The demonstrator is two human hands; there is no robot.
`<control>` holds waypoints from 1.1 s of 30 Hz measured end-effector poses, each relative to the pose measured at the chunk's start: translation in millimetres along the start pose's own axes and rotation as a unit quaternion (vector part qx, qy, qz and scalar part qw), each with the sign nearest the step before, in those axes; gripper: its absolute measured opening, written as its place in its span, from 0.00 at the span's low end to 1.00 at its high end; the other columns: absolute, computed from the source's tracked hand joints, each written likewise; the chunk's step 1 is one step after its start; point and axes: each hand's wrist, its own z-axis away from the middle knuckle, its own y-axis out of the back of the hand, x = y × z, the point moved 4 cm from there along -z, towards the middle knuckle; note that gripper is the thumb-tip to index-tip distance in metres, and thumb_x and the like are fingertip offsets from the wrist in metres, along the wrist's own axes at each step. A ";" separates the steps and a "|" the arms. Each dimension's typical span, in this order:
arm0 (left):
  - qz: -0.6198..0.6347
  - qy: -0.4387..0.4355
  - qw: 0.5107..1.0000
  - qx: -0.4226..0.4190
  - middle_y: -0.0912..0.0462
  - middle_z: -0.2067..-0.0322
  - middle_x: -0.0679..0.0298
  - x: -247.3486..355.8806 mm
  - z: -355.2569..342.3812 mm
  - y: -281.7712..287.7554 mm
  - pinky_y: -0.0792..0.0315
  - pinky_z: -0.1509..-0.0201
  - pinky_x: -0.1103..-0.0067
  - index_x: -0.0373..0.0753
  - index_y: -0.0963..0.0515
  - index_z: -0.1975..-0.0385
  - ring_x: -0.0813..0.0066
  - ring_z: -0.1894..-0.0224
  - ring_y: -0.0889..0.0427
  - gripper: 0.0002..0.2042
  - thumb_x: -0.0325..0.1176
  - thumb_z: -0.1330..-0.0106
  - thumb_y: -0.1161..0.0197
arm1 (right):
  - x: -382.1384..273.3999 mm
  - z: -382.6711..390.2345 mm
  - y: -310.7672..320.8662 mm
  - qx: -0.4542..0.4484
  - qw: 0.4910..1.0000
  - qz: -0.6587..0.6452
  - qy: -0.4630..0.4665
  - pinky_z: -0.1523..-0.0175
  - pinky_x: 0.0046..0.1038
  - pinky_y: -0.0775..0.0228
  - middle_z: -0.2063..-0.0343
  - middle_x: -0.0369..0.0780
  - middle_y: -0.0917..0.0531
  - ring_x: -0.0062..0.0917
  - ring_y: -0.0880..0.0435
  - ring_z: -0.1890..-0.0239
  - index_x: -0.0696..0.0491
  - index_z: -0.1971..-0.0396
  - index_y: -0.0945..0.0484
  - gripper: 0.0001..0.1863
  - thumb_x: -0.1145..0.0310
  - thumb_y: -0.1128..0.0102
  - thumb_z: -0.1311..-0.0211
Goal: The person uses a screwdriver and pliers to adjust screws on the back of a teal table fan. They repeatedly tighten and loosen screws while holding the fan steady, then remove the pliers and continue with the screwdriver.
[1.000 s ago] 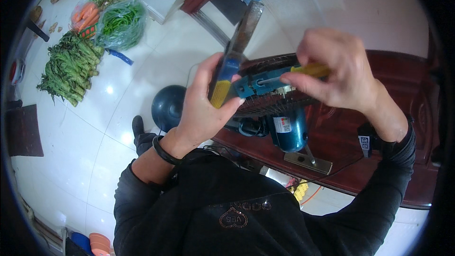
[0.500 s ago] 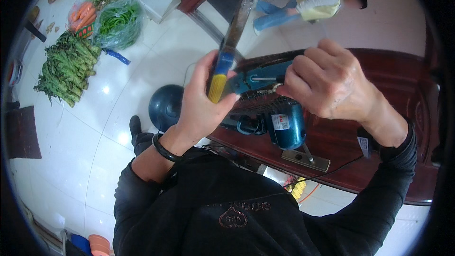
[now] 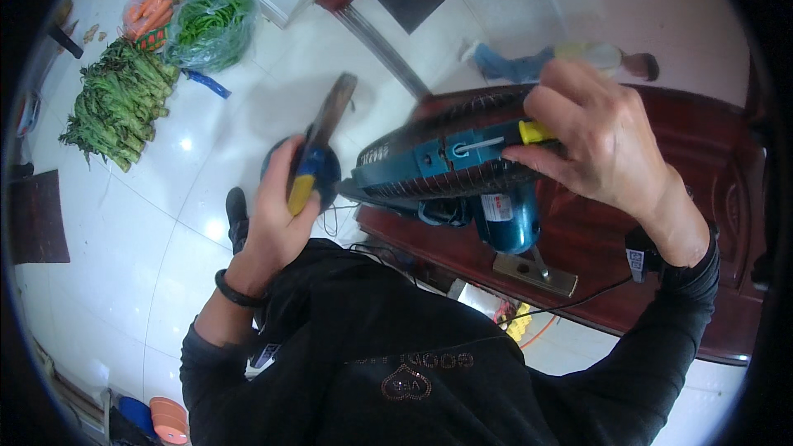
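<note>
An electric fan head lies edge-on in front of me, with a dark wire grille (image 3: 471, 177), a blue rim clip (image 3: 434, 157) and a glossy teal motor housing (image 3: 514, 227). My right hand (image 3: 603, 132) is closed round the yellow handle of a screwdriver (image 3: 481, 147). Its steel shaft points left, the tip against the rim clip. To the left, apart from the grille, my left hand (image 3: 277, 211) grips a flat-bladed tool (image 3: 334, 107) with a blue and yellow handle and a rusty-looking blade pointing up. A round dark thing (image 3: 330, 169) shows partly behind that hand.
Dark red polished wooden furniture (image 3: 669, 165) lies under and beyond the fan. Leafy stalks (image 3: 124, 107), a bag of green vegetables (image 3: 216, 26) and carrots (image 3: 149, 12) are on the tiled floor (image 3: 239, 136) at left. A person (image 3: 570, 58) is at the far right. A cord (image 3: 570, 301) runs below.
My left hand has moved left and down with the flat-bladed tool, away from the fan's rim. The grille shows more fully, and the screwdriver's yellow handle has come into sight.
</note>
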 end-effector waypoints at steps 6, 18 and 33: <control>-0.151 -0.062 0.985 -0.062 0.20 0.47 0.48 4.1 27.7 1.3 0.26 0.47 0.67 0.37 0.36 0.30 0.50 0.52 0.20 0.36 0.20 0.43 0.36 | -20.0 7.1 2.4 -0.054 0.997 0.057 -0.022 0.76 0.24 0.26 0.80 0.37 0.21 0.26 0.19 0.79 0.52 0.73 0.22 0.14 0.62 0.25 0.44; -0.076 0.064 0.979 -0.176 0.27 0.36 0.48 19.5 35.4 -10.8 0.23 0.39 0.65 0.53 0.44 0.25 0.45 0.43 0.20 0.38 0.23 0.36 0.41 | -4.2 11.6 -0.6 -0.017 0.983 -0.146 -0.107 0.70 0.22 0.24 0.76 0.38 0.19 0.24 0.16 0.74 0.55 0.71 0.21 0.09 0.71 0.28 0.40; 0.138 0.010 0.987 -0.078 0.24 0.51 0.57 22.8 0.3 -27.8 0.28 0.37 0.68 0.43 0.52 0.23 0.65 0.43 0.23 0.44 0.24 0.37 0.32 | -1.1 22.1 -6.0 -0.082 0.980 -0.098 -0.151 0.73 0.20 0.23 0.75 0.40 0.19 0.25 0.16 0.75 0.57 0.69 0.20 0.11 0.67 0.27 0.41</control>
